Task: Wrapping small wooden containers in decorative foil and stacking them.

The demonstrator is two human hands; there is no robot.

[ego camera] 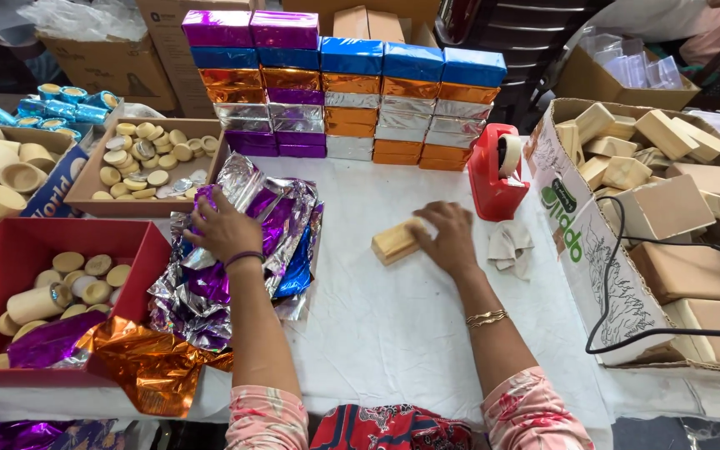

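Left of the red tape dispenser [494, 177], the left hand [225, 229] presses flat on thin, crinkly foil sheets [235, 250], likely slippery. Nearer the dispenser, the right hand [447, 237] clasps a stiff, light-looking wooden block [393, 242], best gripped across its long sides.

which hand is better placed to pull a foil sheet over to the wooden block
Probably the left hand: it rests on the foil sheets already, while the right hand lies on the wooden block, holding it on the table.
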